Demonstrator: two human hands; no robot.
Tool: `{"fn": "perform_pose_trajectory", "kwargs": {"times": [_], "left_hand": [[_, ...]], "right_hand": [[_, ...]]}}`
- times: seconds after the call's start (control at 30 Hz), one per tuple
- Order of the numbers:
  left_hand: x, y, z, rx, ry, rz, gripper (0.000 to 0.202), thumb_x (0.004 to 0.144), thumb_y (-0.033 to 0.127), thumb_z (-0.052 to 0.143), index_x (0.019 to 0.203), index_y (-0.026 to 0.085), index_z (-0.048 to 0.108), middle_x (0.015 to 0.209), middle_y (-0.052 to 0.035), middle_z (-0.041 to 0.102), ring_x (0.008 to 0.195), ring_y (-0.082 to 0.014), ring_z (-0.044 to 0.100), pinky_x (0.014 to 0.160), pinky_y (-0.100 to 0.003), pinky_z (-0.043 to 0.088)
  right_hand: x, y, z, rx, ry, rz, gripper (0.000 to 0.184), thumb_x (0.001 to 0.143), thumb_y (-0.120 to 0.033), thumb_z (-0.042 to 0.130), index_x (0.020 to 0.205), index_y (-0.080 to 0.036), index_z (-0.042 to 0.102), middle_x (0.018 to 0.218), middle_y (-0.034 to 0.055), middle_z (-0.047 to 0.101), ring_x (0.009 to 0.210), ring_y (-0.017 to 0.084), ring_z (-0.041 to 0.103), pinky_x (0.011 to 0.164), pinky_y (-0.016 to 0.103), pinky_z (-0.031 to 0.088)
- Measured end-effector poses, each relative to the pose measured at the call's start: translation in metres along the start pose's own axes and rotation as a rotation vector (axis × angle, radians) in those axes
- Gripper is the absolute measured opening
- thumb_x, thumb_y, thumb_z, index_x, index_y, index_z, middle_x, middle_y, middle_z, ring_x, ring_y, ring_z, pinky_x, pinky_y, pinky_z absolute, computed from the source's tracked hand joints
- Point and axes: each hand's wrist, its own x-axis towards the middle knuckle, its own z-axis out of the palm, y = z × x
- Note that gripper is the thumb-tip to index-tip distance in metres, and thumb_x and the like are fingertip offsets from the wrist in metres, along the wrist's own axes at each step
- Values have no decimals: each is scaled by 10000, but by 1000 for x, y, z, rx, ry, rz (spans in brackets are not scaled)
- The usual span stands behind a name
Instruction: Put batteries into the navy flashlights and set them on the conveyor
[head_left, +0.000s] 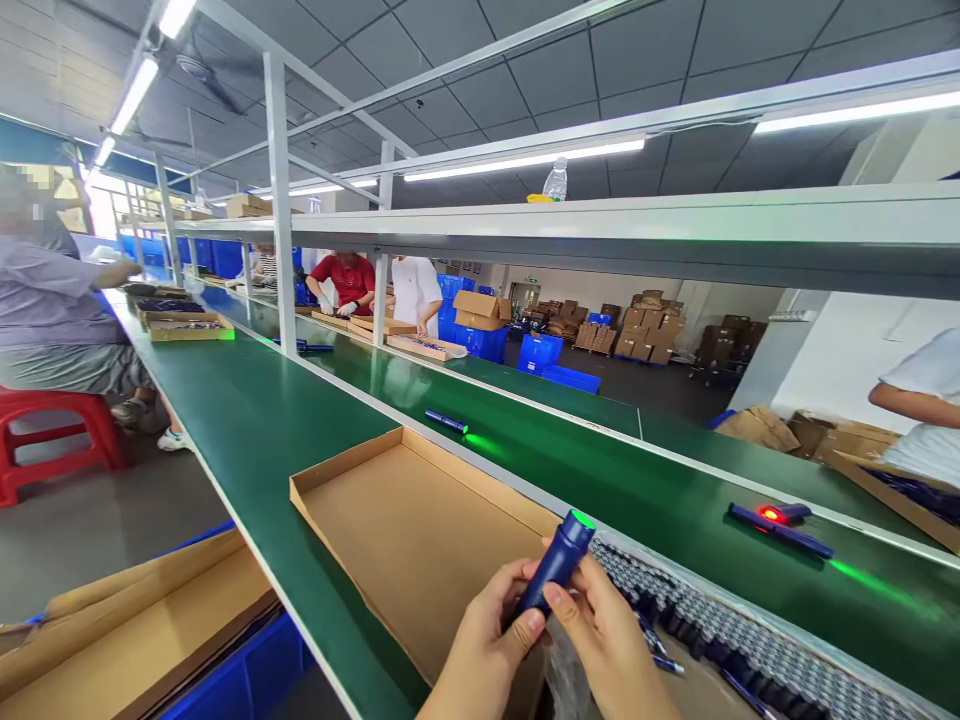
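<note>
Between my hands is a dark blue flashlight, tilted up and away from me, with a green glow at its far end. My left hand is wrapped round its lower left side. On the other side my right hand grips it, thumb on the barrel. A shallow cardboard tray with a bare bottom lies just beyond and left of my hands. Several small silver and black parts stand in rows to the right, beside some blue pens or tubes.
On the green belt one blue flashlight shines green; farther right, two more show red and green light. A white shelf runs overhead. Co-workers stand across the line. A cardboard-lined blue bin sits lower left, near a red stool.
</note>
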Motion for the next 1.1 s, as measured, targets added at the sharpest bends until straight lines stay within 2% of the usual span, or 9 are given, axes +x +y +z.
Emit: {"fn": "perform_pose_trajectory", "kwargs": {"times": [0.13,0.2,0.4,0.57,0.73,0.9,1.1], "left_hand": [[-1,6,0,60,-53,4,568,787,488,658,1234,166,523,1287,-103,556,1192,-194,523,1054,-281,388],[-1,8,1,93,-70,-4,557,803,469,642,1259,173,520,1325,-97,539,1226,-200,508,1092,-293,364],[0,6,1,107,-65,-12,539,829,423,618,1303,191,509,1374,-83,517,1273,-207,490,1112,-306,369],[-1,5,-1,82,-76,-75,593,816,430,631,1353,218,494,1423,-64,478,1321,-204,454,1147,-302,341],[0,9,2,17,-60,-133,602,786,420,670,1340,241,517,1438,-35,469,1346,-184,430,1156,-265,331],[3,16,5,24,-1,-174,610,754,441,702,1284,192,532,1362,-85,536,1244,-188,516,1054,-252,424],[5,11,1,49,42,-187,632,735,417,730,1279,172,521,1274,-101,577,1102,-156,562,971,-222,440]], "right_hand": [[-5,-6,-7,-75,-62,-39,710,862,-679,383,1333,-148,406,1371,144,471,1248,194,511,1082,339,431],[-8,-8,-9,-104,-60,-61,673,878,-648,375,1303,-130,424,1309,156,520,1199,196,541,1061,353,438],[-7,-13,-7,-90,-12,-116,543,898,-556,404,1218,-125,486,1179,152,597,1028,176,609,936,325,490],[-7,-15,-8,-42,-18,-148,453,904,-484,447,1181,-134,519,1157,136,612,1031,163,617,916,286,493],[-8,-18,-12,-18,-14,-116,448,887,-458,501,1205,-143,521,1119,110,622,1016,166,614,932,315,484],[-6,-15,-14,135,-90,-39,555,896,-555,484,1297,-177,426,1239,109,560,1055,145,588,1001,329,469],[1,-20,-20,208,-83,-66,501,866,-549,549,1171,-157,488,1202,98,565,1070,135,573,968,264,475]]}}
